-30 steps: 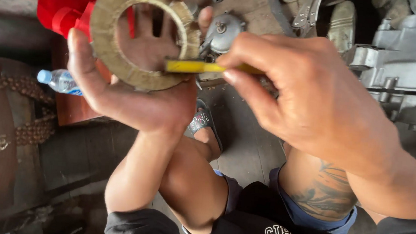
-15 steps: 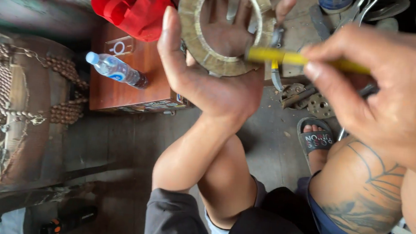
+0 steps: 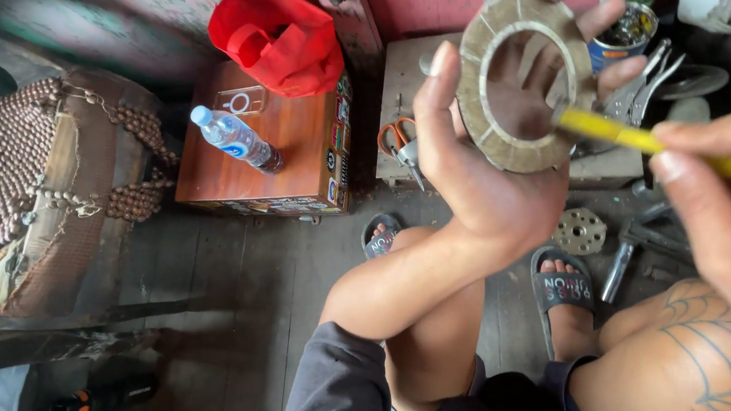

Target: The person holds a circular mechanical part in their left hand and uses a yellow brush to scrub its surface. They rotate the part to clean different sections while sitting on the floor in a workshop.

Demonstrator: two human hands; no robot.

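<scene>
- The left hand (image 3: 494, 176) is raised with the palm up and the fingers spread behind a flat tan friction ring (image 3: 521, 83); the thumb presses the ring's left edge and the fingertips curl over its top and right rim, so the ring is held upright in front of the palm.
- The right hand (image 3: 726, 208) pinches a yellow-handled tool (image 3: 649, 143) between thumb and forefinger, closed tightly around the shaft; the tool's tip touches the ring's right side.
- The person squats on a dark plank floor (image 3: 246, 283) in black sandals (image 3: 563, 291).
- A small wooden box table (image 3: 254, 179) stands to the left of the hands. A red cloth bag (image 3: 279, 38) sits at its far edge, and a clear water bottle (image 3: 236, 139) lies on its side near the middle of the top.
- Orange-handled scissors (image 3: 398, 143) lie on a grey block (image 3: 411, 70) just behind the left wrist.
- A perforated metal disc (image 3: 579, 231) lies on the floor near the right foot, with a tin can (image 3: 624, 30) and pliers (image 3: 644, 84) beyond the ring.
- A beaded seat cover (image 3: 12, 169) fills the left edge of the view.
</scene>
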